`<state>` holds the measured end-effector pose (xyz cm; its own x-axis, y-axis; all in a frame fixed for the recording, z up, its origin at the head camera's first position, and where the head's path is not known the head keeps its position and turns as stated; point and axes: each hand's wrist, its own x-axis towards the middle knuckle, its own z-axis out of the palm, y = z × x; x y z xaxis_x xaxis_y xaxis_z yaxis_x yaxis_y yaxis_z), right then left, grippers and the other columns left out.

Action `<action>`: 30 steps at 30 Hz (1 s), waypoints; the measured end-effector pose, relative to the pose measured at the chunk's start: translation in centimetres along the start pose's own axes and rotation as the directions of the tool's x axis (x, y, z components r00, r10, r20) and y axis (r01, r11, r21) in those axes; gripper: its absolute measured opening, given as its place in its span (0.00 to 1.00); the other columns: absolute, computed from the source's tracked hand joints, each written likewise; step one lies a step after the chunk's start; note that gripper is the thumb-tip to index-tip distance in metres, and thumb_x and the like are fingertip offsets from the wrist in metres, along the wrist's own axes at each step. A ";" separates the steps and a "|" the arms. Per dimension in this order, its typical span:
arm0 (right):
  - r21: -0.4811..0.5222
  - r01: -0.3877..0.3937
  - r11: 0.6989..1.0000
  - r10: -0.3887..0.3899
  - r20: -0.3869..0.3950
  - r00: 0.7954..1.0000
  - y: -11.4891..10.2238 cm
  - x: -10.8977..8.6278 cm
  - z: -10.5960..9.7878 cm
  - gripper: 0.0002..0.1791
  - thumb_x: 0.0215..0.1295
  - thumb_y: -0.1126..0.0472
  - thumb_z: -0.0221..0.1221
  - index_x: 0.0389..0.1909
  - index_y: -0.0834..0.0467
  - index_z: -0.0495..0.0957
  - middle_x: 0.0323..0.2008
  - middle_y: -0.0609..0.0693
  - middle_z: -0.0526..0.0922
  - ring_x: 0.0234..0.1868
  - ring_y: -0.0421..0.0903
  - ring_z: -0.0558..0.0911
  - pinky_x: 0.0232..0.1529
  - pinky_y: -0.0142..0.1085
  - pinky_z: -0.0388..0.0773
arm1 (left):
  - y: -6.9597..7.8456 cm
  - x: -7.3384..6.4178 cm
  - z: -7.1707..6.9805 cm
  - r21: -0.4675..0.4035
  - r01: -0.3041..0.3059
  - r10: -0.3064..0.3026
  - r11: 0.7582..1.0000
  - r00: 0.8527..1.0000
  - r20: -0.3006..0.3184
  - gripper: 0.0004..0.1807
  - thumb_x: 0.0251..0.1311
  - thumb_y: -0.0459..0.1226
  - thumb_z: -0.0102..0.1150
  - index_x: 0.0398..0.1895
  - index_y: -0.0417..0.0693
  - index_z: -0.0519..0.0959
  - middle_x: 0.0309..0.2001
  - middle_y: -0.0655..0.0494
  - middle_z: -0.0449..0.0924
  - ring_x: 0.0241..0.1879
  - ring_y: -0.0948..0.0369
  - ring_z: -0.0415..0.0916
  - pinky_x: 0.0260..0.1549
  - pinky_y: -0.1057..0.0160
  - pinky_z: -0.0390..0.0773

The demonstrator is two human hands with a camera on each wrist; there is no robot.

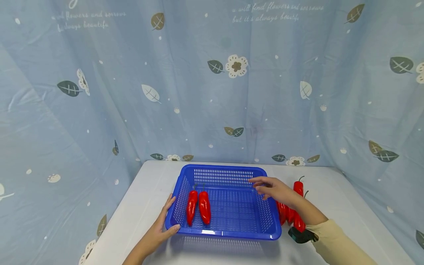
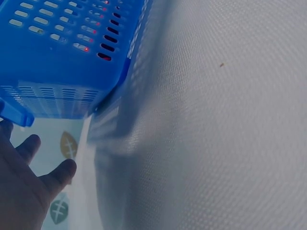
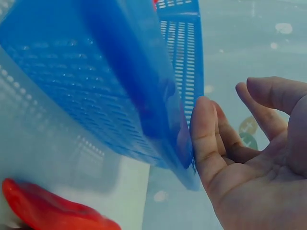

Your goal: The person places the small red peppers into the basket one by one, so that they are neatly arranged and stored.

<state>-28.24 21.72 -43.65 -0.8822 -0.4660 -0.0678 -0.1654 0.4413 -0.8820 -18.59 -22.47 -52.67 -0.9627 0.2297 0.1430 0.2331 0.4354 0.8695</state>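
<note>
A blue slotted plastic basket [image 1: 228,233] stands on the white table, with two red chili peppers [image 1: 204,208] lying side by side in its left part. At the basket's left front corner is my left hand [image 1: 163,221], its fingers spread along the outer side and the thumb at the front rim. My right hand [image 1: 273,189] hovers over the right rim, fingers loosely bent and nothing between them. In the right wrist view, the fingers [image 3: 204,132] appear close beside the rim; contact cannot be told. Several more red chili peppers [image 1: 298,187] lie right of the basket, partly behind my right forearm.
The white table [image 1: 145,191] ends at a blue curtain [image 1: 198,110] printed with leaves and flowers, which also hangs along both sides. A dark device [image 1: 299,235] sits at the right sleeve, beside the peppers.
</note>
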 end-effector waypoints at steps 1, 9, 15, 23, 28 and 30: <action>0.002 0.004 1.000 -0.004 -0.002 1.000 0.1 -0.1 -0.1 0.24 0.76 0.57 0.56 0.70 0.56 0.73 0.64 0.68 0.74 0.60 0.68 0.77 0.47 0.48 0.85 | 0.0 0.0 0.0 0.001 0.002 -0.002 1.000 1.000 -0.001 0.49 0.64 0.43 0.63 0.82 0.66 0.45 0.83 0.47 0.33 0.78 0.34 0.32 0.62 0.20 0.44; 0.009 0.013 1.000 -0.013 -0.032 0.999 0.3 -1.1 -0.8 0.24 0.76 0.56 0.56 0.69 0.56 0.73 0.62 0.66 0.76 0.57 0.67 0.78 0.48 0.47 0.85 | -0.1 0.1 0.0 -0.007 -0.005 0.006 1.000 1.000 0.003 0.49 0.64 0.42 0.63 0.83 0.65 0.45 0.83 0.47 0.32 0.78 0.34 0.32 0.62 0.20 0.44; -0.018 -0.001 1.000 0.000 -0.075 0.997 0.2 -1.8 -1.5 0.24 0.76 0.56 0.57 0.69 0.58 0.73 0.63 0.69 0.75 0.53 0.59 0.81 0.49 0.50 0.85 | 0.2 0.0 0.0 -0.004 0.023 -0.023 1.000 1.000 0.006 0.49 0.64 0.44 0.63 0.83 0.66 0.45 0.83 0.47 0.32 0.78 0.34 0.32 0.61 0.20 0.45; 0.024 -0.023 0.999 0.025 -0.083 0.996 1.1 -2.5 -2.0 0.26 0.76 0.55 0.57 0.70 0.58 0.72 0.63 0.67 0.75 0.56 0.59 0.81 0.50 0.51 0.85 | 0.2 0.0 0.1 -0.002 0.034 -0.034 0.999 0.999 0.005 0.49 0.64 0.44 0.63 0.83 0.65 0.44 0.83 0.47 0.32 0.78 0.34 0.32 0.61 0.20 0.45; 0.040 -0.016 0.999 0.020 -0.086 0.996 1.9 -3.1 -2.3 0.25 0.76 0.55 0.56 0.70 0.58 0.72 0.64 0.67 0.75 0.58 0.61 0.80 0.49 0.50 0.85 | 0.3 0.0 0.1 -0.004 0.041 -0.041 0.999 0.999 0.006 0.49 0.64 0.45 0.62 0.83 0.65 0.44 0.83 0.47 0.32 0.78 0.34 0.32 0.61 0.20 0.45; 0.034 -0.020 0.999 0.023 -0.093 0.995 2.2 -3.3 -2.4 0.25 0.76 0.55 0.56 0.70 0.58 0.72 0.64 0.66 0.75 0.58 0.61 0.80 0.49 0.50 0.85 | 0.3 0.0 0.1 -0.003 0.045 -0.045 0.999 0.999 0.005 0.49 0.64 0.45 0.62 0.83 0.65 0.44 0.83 0.47 0.31 0.78 0.34 0.32 0.61 0.20 0.45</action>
<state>-26.78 26.05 -44.23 -0.9230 -0.3822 -0.0441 -0.1329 0.4243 -0.8957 -18.54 -22.23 -52.49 -0.9715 0.2142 0.1010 0.1888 0.4427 0.8766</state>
